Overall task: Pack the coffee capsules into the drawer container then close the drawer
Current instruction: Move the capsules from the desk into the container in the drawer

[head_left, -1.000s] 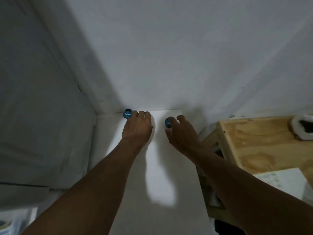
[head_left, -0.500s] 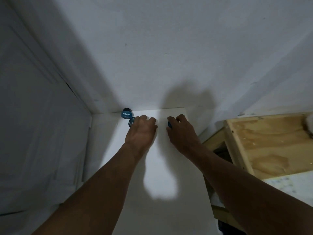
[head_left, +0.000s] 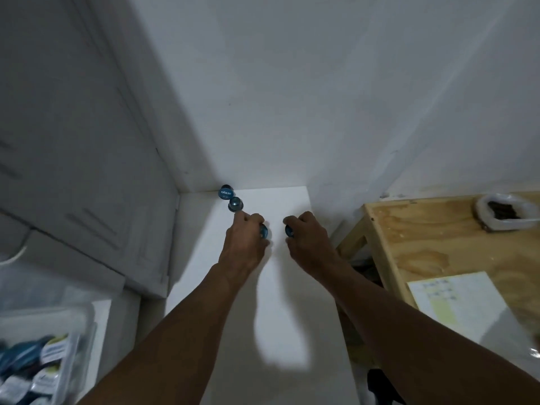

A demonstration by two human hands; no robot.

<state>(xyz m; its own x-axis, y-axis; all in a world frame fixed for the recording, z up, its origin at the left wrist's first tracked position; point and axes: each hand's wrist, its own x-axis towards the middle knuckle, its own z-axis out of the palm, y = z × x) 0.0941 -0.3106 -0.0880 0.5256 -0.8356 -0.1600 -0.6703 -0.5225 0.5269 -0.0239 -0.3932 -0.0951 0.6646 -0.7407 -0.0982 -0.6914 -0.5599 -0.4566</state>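
White shelf (head_left: 280, 331) in a wall corner: left hand (head_left: 244, 244) curls round a blue capsule (head_left: 264, 231), right hand (head_left: 306, 241) pinches a second capsule (head_left: 289, 231); two loose capsules (head_left: 235, 204) lie just beyond the left hand.

Two capsules (head_left: 236, 204) at counter's (head_left: 277, 200) far left corner, a table (head_left: 438, 244) to its right.

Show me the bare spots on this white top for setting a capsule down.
Bare: the white top between both forearms, and its back right strip between the wall and the right hand. Crowded: the back left corner, where two loose capsules sit just beyond the left hand.
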